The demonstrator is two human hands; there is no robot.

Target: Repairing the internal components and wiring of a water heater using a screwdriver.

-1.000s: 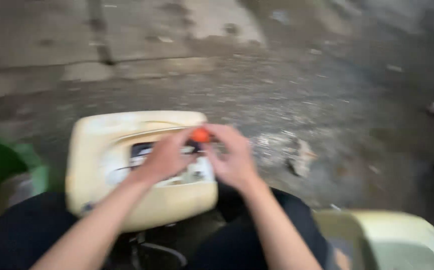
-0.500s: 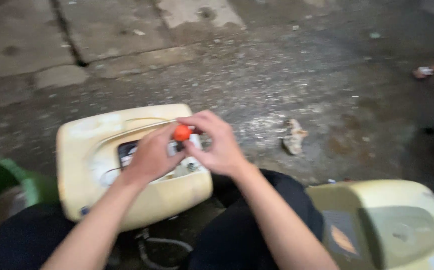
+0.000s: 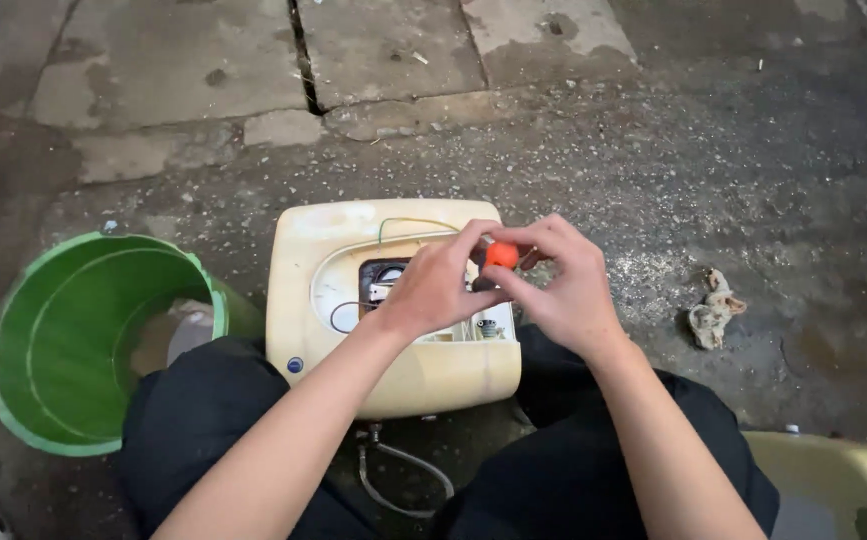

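Both hands meet over the far right part of a cream box (image 3: 393,350), and the 2 share 1 small orange knob (image 3: 501,254). The left hand (image 3: 436,290) has its grip closed on the knob from the left, fingertips pinching it; the right hand (image 3: 568,290) closes on it from the right, thumb and forefinger wrapped round it, with a dark stem just visible below the knob. What the stem is I cannot tell. The knob sits above the box's open top, where a dark opening (image 3: 383,280) shows a small part inside, a thin black wire (image 3: 343,312) loops near it, and a green wire (image 3: 413,224) arcs along the far edge. The box rests on the floor between the person's knees, clad in black trousers (image 3: 203,420). A grey hose (image 3: 403,480) curls out from the box's near side. To the left, touching the left knee, stands a green bucket (image 3: 43,340) with pale scraps inside. On the right, well apart from the box, a crumpled rag (image 3: 713,310) lies on the wet, gritty concrete floor (image 3: 713,140). At the near right corner part of another cream casing (image 3: 833,480) shows.
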